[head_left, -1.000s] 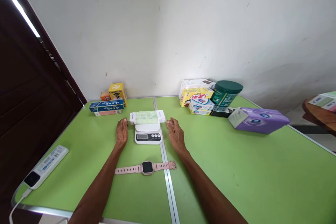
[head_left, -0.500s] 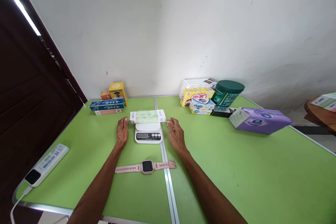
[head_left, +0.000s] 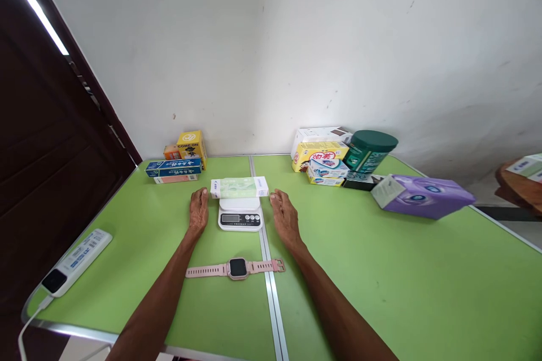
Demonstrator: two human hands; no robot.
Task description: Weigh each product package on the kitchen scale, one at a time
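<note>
A long white and pale green box [head_left: 239, 187] lies across the platform of a white kitchen scale [head_left: 240, 220], its ends overhanging both sides. My left hand [head_left: 198, 210] rests on the table left of the scale, fingers extended, holding nothing. On the other side, my right hand [head_left: 284, 215] lies on its edge near the box's right end, a small gap between them, also empty with fingers extended. The scale's display shows no digits I can read. Between my forearms, a pink smartwatch [head_left: 237, 268] is laid out flat with its strap open.
Blue boxes [head_left: 173, 167] and a yellow box [head_left: 192, 148] stand back left. At back right are a yellow carton [head_left: 318, 155], a green tub [head_left: 368, 151] and a purple tissue pack [head_left: 425, 196]. A white power bank [head_left: 78, 262] with a cable lies on the green table [head_left: 381, 271] at left.
Both hands, the box and the scale keep their places. Only the camera view has shifted very slightly.
</note>
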